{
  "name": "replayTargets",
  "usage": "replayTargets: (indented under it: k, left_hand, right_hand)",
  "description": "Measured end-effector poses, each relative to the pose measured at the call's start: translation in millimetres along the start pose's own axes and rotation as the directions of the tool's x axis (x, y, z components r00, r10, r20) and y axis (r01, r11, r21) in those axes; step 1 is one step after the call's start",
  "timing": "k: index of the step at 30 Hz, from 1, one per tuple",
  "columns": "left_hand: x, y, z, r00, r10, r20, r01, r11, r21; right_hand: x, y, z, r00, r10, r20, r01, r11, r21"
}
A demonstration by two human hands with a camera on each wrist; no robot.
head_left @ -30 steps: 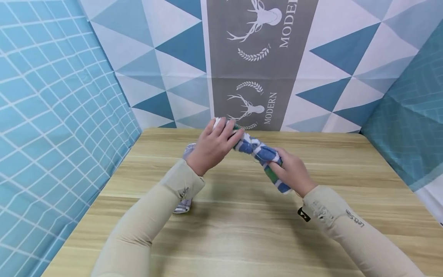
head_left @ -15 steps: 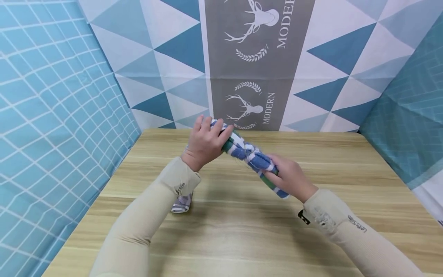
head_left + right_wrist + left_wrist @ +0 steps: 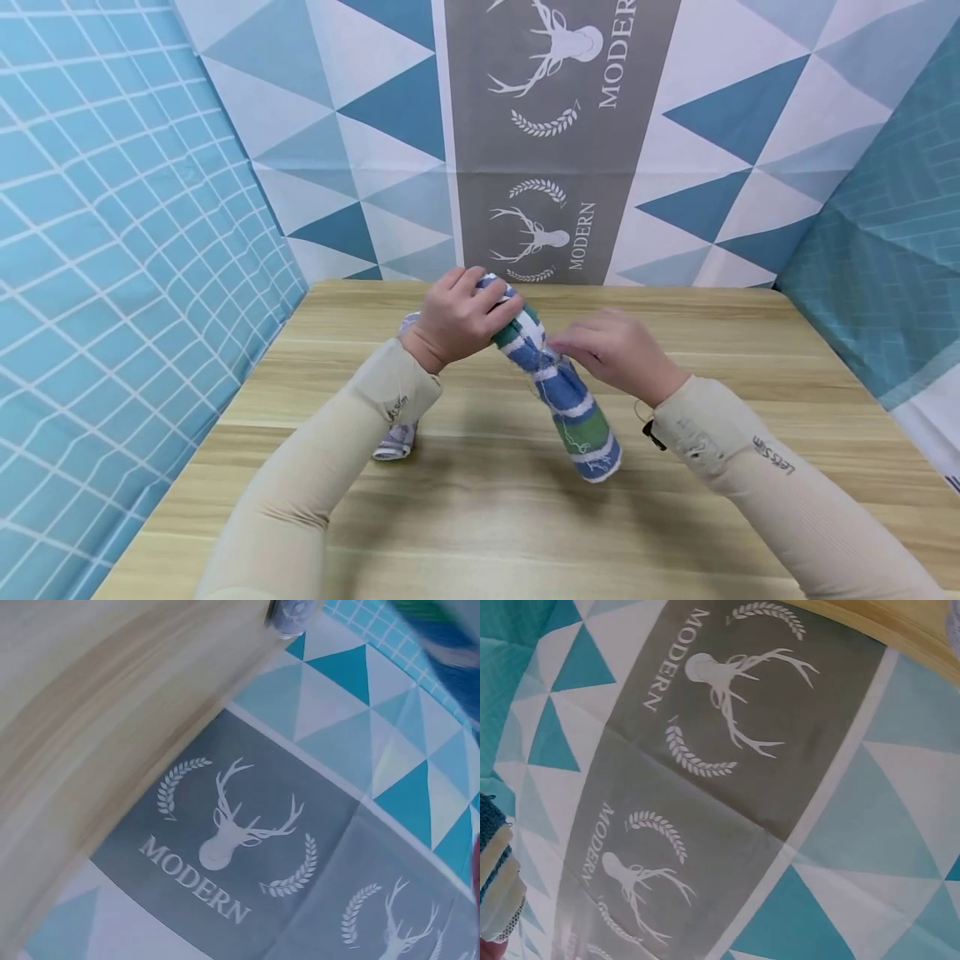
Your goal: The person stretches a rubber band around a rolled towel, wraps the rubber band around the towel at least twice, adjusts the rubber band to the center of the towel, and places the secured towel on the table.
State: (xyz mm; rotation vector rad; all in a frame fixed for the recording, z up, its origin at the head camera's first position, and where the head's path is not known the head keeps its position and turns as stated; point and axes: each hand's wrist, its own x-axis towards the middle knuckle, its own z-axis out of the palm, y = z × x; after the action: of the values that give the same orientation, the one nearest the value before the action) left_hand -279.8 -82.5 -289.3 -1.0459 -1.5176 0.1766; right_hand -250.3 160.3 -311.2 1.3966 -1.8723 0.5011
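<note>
A rolled towel [image 3: 573,408] with blue, green and white stripes is held above the table in the head view. It is narrowed near its middle, where loose threads show. My left hand [image 3: 465,317] grips its upper end, fingers wrapped over the cloth. At the narrowed middle, my right hand [image 3: 615,354] pinches with thumb and forefinger; whether it has cloth or thread there is hard to tell. The lower end hangs free, tilted toward the right front. In the left wrist view the towel's end [image 3: 499,877] shows at the edge; the right wrist view has a blurred towel part [image 3: 442,634].
Beneath my left forearm lies a folded lilac-and-white cloth [image 3: 395,442], partly hidden, on the wood-grain table [image 3: 480,525]. A patterned backdrop [image 3: 375,108] rises behind the table, with a blue checked sheet [image 3: 112,250] at left and a teal one [image 3: 885,242] at right.
My right hand has let go of the towel's lower half and moved up to its narrowed middle. The lower end now swings down toward the front; my left hand keeps its grip.
</note>
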Motion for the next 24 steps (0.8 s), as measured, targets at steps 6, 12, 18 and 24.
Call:
replayTargets:
  k: [6, 12, 18, 24]
  left_hand:
    - [4.7, 1.4, 1.2, 0.999, -0.024, -0.039, 0.022, 0.998, -0.056]
    - [8.3, 4.3, -0.1, 0.999, -0.048, -0.013, 0.047, 0.993, -0.106]
    - [7.3, 8.6, 1.9, 0.999, -0.046, -0.015, 0.044, 0.992, -0.122]
    - [2.7, 12.0, 5.8, 0.999, -0.053, -0.012, 0.051, 0.991, -0.123]
  right_hand:
    - [8.4, 0.7, -1.4, 0.99, -0.141, -0.006, 0.14, 0.984, -0.109]
    - [10.5, 3.3, -5.3, 0.973, -0.229, -0.036, 0.217, 0.954, -0.208]
    - [11.6, 4.9, -10.7, 0.937, -0.345, 0.053, 0.346, 0.901, -0.262]
    - [8.6, 4.6, -6.2, 0.898, -0.421, 0.127, 0.44, 0.847, -0.298]
